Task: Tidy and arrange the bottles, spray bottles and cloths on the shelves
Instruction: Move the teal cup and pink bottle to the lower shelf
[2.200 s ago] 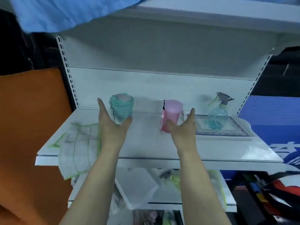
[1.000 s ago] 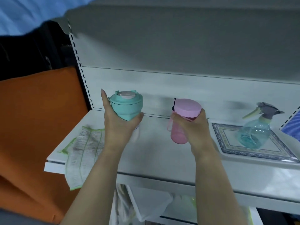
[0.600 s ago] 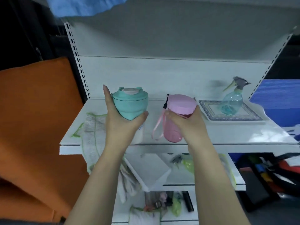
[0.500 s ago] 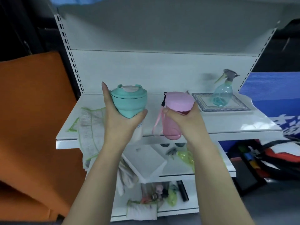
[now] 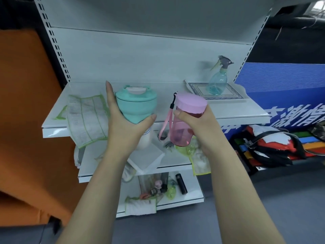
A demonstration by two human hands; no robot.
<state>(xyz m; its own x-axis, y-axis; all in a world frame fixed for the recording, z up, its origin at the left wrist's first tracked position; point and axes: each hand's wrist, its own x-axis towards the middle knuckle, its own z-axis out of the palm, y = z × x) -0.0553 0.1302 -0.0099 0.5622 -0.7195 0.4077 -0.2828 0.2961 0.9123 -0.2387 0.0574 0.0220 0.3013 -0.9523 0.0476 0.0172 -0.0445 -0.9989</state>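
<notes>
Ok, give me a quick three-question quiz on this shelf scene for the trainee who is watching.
1. True or false: the spray bottle stands on the patterned tray.
2. Fill in: the left hand holds the ____ cup.
3. The right hand grips: A the spray bottle, B the pink bottle, C a cloth.
Key: 1 true; 2 teal; 3 B.

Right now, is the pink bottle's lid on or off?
On. A pink lid caps the pink bottle, which the right hand grips.
</notes>
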